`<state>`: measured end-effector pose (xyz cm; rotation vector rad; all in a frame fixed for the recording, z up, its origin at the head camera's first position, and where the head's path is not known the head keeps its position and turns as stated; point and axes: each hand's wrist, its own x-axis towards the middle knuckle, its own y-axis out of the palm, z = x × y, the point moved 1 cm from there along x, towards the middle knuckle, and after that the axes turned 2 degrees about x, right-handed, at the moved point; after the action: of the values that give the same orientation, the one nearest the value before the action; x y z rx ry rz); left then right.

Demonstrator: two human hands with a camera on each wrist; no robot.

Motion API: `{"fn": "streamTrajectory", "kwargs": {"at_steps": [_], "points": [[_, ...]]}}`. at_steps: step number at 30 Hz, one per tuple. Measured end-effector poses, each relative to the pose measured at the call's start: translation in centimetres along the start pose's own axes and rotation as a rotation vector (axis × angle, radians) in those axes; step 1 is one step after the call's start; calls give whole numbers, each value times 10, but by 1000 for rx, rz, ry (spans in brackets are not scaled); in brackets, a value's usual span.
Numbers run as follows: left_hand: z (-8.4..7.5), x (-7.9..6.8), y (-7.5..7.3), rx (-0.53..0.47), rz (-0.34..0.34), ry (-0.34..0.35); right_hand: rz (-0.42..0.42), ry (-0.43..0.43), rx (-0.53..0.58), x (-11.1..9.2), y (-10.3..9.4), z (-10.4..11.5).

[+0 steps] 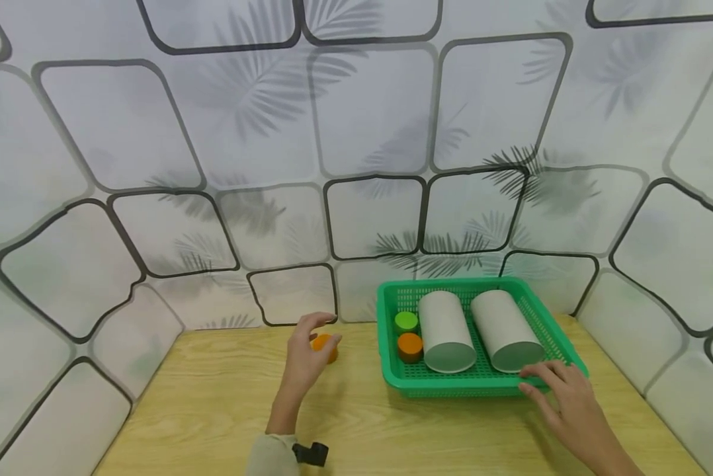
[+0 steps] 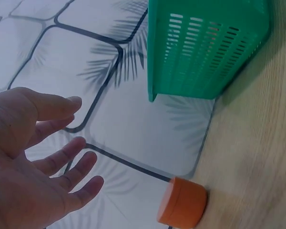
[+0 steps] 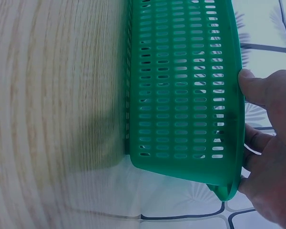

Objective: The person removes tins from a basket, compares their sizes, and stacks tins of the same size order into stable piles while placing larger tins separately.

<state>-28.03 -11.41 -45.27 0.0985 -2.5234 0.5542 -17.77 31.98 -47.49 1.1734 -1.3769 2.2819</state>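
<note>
My left hand (image 1: 305, 360) hovers beside a short orange cylinder (image 2: 182, 203) standing on the table. Its fingers are spread and relaxed with nothing between them, and the left wrist view shows a gap to the cylinder. At the near right corner of a green plastic basket (image 1: 452, 385), my right hand (image 1: 571, 403) grips the rim, thumb on the outer side and fingers reaching over it. Inside the basket lie two white cylinders (image 1: 446, 324) on their sides. Left of them sit a light green cylinder (image 1: 406, 322) and another orange cylinder (image 1: 410, 346).
The wooden table (image 1: 213, 396) runs up to a patterned backdrop (image 1: 285, 225) behind and on both sides. A black strap piece (image 1: 311, 454) sits at my left wrist.
</note>
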Motion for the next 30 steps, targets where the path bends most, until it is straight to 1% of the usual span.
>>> {"fn": "streamTrajectory", "kwargs": {"at_steps": [6,9,14,20,26,30], "points": [[-11,1,12,-14,23,60,-14,-19,0,2,-1,-1],[-16,-1,18,-17,43,78,-12,-17,3,1,-1,-1],[-22,-5,29,5,83,104,-12,-14,9,0,1,-1],[-35,-1,43,22,107,175,-9,-4,5,0,2,-1],[-48,6,58,24,211,196,-7,-3,2,0,2,0],[-51,13,70,46,268,212,-4,5,1,0,1,1]]}}
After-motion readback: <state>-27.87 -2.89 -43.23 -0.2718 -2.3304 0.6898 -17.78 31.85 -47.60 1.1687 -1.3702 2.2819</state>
